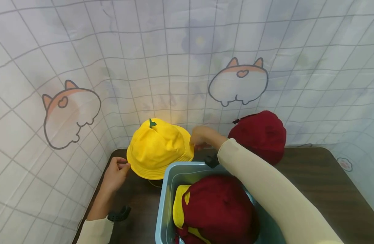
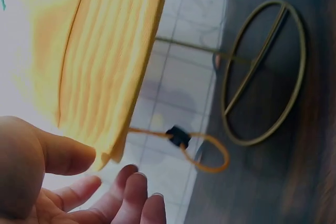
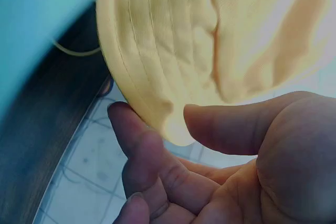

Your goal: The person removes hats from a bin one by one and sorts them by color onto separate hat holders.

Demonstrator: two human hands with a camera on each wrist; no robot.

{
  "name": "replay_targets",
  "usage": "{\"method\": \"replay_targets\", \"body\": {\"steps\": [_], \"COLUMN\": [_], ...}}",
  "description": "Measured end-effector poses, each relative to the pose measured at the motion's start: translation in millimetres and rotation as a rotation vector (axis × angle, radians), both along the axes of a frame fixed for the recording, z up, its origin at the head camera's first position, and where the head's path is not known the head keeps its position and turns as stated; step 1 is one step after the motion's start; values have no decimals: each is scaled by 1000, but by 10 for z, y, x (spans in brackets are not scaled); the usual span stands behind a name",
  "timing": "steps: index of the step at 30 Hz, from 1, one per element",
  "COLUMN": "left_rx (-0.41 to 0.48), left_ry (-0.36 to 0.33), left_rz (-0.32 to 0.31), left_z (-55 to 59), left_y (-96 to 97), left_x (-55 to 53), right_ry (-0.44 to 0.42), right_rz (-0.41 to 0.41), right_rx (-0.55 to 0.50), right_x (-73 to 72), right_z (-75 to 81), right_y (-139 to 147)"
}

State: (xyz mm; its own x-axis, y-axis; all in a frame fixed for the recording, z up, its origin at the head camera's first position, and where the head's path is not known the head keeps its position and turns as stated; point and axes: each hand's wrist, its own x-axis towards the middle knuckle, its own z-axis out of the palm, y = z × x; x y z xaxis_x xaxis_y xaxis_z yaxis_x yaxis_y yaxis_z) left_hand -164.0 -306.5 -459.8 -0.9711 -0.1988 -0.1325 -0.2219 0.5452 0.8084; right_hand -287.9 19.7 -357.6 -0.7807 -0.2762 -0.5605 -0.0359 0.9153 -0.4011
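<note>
A yellow bucket hat with a small green sprout on its crown sits at the back of the table, on a thin wire stand with a round base. At the brim's left edge, the thumb and fingers of my left hand pinch the fabric. My right hand pinches the brim's right side, thumb on top and fingers beneath. Below the brim dangles an orange cord loop with a black cord lock, beside my left fingers.
In front stands a light blue bin holding a dark red hat and yellow fabric. Another dark red hat stands at the back right, behind my right arm. A grid-patterned curtain surrounds the dark wooden table.
</note>
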Motion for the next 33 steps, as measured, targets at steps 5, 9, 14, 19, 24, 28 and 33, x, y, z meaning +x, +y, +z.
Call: {"method": "replay_targets", "body": {"steps": [5, 9, 14, 19, 24, 28, 33], "left_rx": [11, -23, -40, -59, -53, -10, 3], "left_ry": [-14, -19, -22, -15, 16, 27, 34], "left_rz": [-44, -74, -73, -40, -7, 7, 34], "left_z": [123, 214, 267, 251, 206, 189, 162], "left_y": [-105, -136, -105, -67, -66, -58, -42], "left_x": [-154, -319, -457, -493, -506, -521, -532], "right_ry": [33, 43, 10, 12, 83, 141, 201], "right_rz": [139, 165, 49, -43, -53, -46, -35], "right_rx": [15, -24, -175, -250, -271, -275, -274], "right_x": [121, 222, 312, 357, 388, 424, 454], "right_z": [54, 42, -44, -160, -249, -295, -323], "right_y": [87, 136, 154, 141, 128, 117, 89]}}
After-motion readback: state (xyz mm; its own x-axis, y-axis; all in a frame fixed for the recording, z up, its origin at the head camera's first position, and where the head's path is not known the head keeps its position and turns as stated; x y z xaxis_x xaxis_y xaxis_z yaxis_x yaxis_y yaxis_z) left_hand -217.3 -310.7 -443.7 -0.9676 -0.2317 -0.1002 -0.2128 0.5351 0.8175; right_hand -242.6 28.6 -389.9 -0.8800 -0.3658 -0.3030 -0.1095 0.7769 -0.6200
